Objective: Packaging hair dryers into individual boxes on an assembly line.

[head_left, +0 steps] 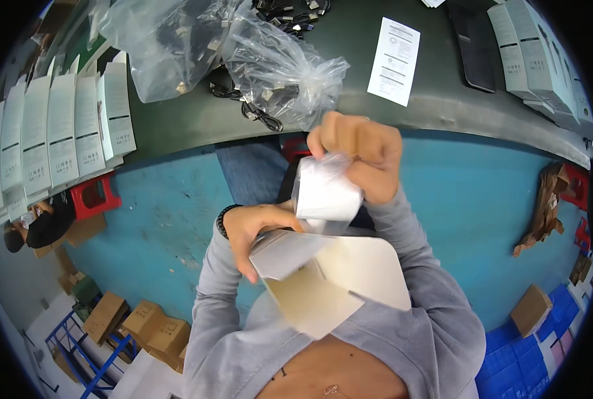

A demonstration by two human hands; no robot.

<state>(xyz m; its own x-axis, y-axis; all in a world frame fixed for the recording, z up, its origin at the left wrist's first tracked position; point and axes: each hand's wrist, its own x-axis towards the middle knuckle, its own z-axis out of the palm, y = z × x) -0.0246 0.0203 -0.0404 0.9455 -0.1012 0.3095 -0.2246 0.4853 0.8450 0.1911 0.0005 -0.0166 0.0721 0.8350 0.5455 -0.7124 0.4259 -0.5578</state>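
Note:
My left hand [253, 233] grips an open white carton [323, 272] with its flaps spread, held close to my chest. My right hand [363, 153] is closed on a white item wrapped in clear plastic [324, 193], held just above the carton's open end. Both hands are below the edge of the dark green worktable [197, 120]. A black bracelet sits on my left wrist.
On the table lie clear plastic bags of black cables [270, 66], a printed white sheet [394, 60], a row of upright white boxes [57, 133] on the left and more white boxes [536, 53] at the right. A red stool [93, 196], brown cartons [157, 329], blue floor and another person [37, 226] lie below.

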